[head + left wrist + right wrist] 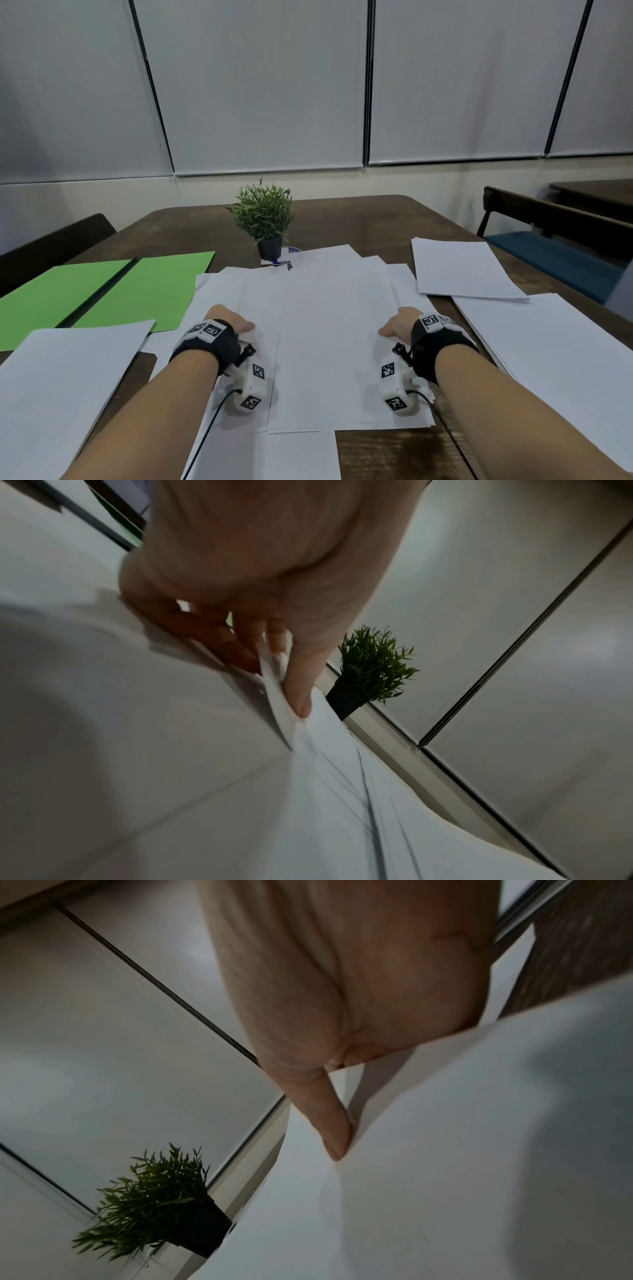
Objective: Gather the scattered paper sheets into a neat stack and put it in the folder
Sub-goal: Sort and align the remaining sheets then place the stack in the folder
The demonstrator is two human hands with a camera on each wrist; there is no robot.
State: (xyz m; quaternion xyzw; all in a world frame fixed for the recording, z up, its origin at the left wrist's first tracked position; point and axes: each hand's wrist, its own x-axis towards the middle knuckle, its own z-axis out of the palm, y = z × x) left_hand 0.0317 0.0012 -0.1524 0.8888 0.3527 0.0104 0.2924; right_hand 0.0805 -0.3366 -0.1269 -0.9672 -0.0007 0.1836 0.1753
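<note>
Several overlapping white paper sheets [329, 329] lie fanned out in the middle of the brown table [359, 219]. My left hand [245, 330] holds their left edge. In the left wrist view its thumb lies on top and its fingers [240, 653] curl under the sheet edges [284, 718]. My right hand [390, 329] holds the right edge. In the right wrist view the thumb [334, 1123] presses on top of the paper [445, 1150], which hides the fingers. The green folder [102, 291] lies open and flat at the left.
Loose sheets lie apart from the pile: one at back right [462, 270], one at front right [555, 359], one at front left [61, 383], one at the near edge [294, 455]. A small potted plant [265, 219] stands behind the pile. Chairs [548, 246] flank the table.
</note>
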